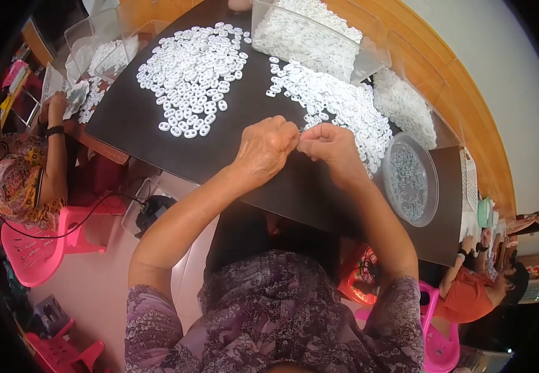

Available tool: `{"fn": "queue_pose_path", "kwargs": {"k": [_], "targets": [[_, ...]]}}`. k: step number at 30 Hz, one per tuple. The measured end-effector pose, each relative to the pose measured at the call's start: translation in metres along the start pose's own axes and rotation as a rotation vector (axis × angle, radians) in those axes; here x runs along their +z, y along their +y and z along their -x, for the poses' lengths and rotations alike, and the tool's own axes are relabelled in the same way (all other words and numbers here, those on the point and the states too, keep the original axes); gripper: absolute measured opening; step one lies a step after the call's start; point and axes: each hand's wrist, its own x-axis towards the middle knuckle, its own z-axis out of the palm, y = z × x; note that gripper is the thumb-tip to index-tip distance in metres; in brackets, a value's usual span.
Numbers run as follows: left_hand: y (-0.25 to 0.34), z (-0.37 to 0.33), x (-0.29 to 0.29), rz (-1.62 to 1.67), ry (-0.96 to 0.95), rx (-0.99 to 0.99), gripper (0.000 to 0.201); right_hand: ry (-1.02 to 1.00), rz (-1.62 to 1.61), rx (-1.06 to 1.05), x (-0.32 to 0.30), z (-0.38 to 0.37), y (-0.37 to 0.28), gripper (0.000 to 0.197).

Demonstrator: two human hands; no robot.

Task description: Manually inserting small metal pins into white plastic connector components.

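Note:
Over the near part of the dark table [263, 102], my left hand [264, 149] and my right hand [333, 148] meet at the fingertips. Both are closed in a pinch. Whatever lies between the fingers is too small and covered to make out. Beyond my left hand spreads a heap of white oval pieces [191, 68], each with two holes. A second heap of small white pieces [338, 102] lies just past my right hand. To the right of that hand stands a round clear tub [433, 186] holding many small metal screws [408, 180].
A clear bin [369, 53] full of white pieces stands at the far side, beside a clear bag of white pieces [403, 105]. Co-workers sit at the left [24, 165] and right [477, 286]. Pink plastic chairs [36, 248] stand on the floor.

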Motion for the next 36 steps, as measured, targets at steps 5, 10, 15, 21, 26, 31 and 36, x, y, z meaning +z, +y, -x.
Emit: {"fn": "queue_pose_path", "kwargs": {"k": [5,10,15,21,26,31,36], "targets": [[-0.006,-0.005,0.005,0.177,-0.075,-0.255,0.008,0.129,0.042,-0.129,0.005,-0.004,0.012,0.015],[-0.011,-0.007,0.010,0.051,-0.112,-0.264,0.009,0.255,0.385,-0.314,0.000,-0.002,0.022,0.016],[-0.010,-0.004,0.007,0.002,-0.058,-0.177,0.009,0.254,0.400,-0.330,-0.006,0.000,0.026,0.016],[-0.008,0.005,0.002,-0.038,-0.012,-0.243,0.006,0.260,0.327,-0.293,0.001,0.004,0.026,0.015],[-0.009,0.011,-0.002,-0.132,0.048,-0.128,0.005,0.239,0.352,-0.330,0.016,0.009,0.030,0.015],[-0.008,0.016,-0.015,0.179,0.032,-0.322,0.004,0.243,0.339,-0.345,0.025,0.017,0.034,0.017],[-0.002,0.027,-0.019,0.670,0.009,-0.617,0.006,0.231,0.117,-0.225,0.037,0.024,0.019,0.017]]}}
